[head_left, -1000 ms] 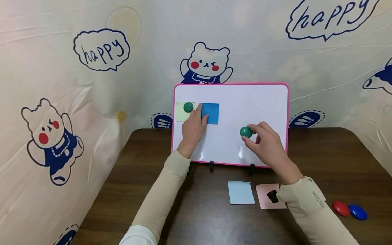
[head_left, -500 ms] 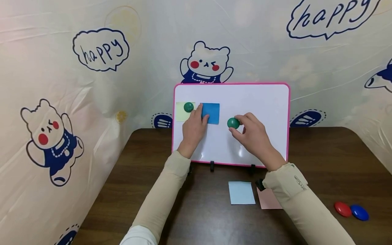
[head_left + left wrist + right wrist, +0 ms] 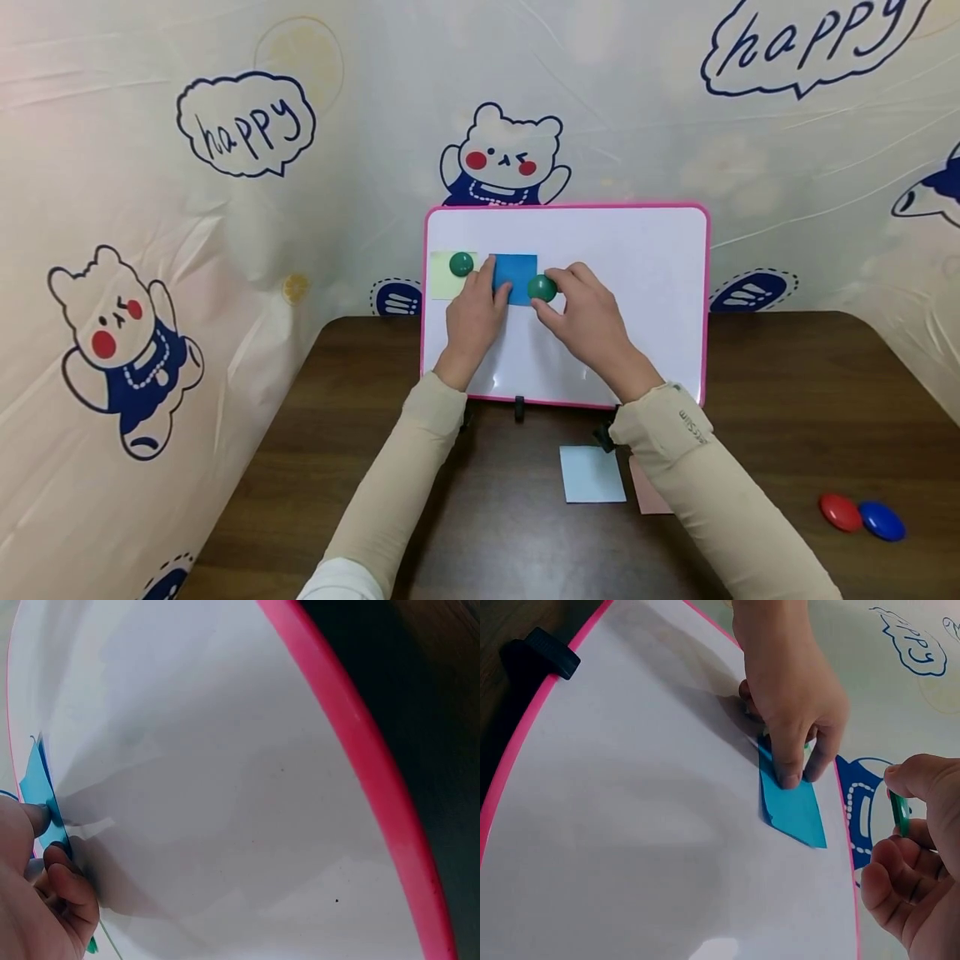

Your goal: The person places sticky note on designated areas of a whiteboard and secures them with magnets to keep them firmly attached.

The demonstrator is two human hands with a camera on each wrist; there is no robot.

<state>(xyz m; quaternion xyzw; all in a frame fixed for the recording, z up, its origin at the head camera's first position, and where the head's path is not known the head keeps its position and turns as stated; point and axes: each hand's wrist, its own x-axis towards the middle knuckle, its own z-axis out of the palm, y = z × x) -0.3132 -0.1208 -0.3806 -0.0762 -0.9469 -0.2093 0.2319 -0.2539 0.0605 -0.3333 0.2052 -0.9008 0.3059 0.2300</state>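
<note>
With thumb and fingertips my left hand (image 3: 474,323) presses a blue sticky note (image 3: 519,271) flat against a white magnetic board (image 3: 637,250). The right wrist view shows the note's (image 3: 799,814) lower edge standing slightly off the surface. My right hand (image 3: 598,325) pinches a round green magnet (image 3: 542,288) by its edges between thumb and index finger. In the head view that magnet overlaps the blue note's right edge; in the right wrist view the magnet (image 3: 901,814) is held off the board. Left of my left hand, another green magnet (image 3: 461,264) sits on a pale green note (image 3: 442,287).
The pink-framed board stands on black feet (image 3: 519,408) on a dark wooden table (image 3: 337,467). A light blue note (image 3: 592,475) and a pink note (image 3: 649,492), partly under my right sleeve, lie in front. A red magnet (image 3: 840,512) and a blue magnet (image 3: 882,521) lie at right.
My right hand has carried the green magnet left and up across the board to the blue note's right edge. The left hand has stayed in place on the note.
</note>
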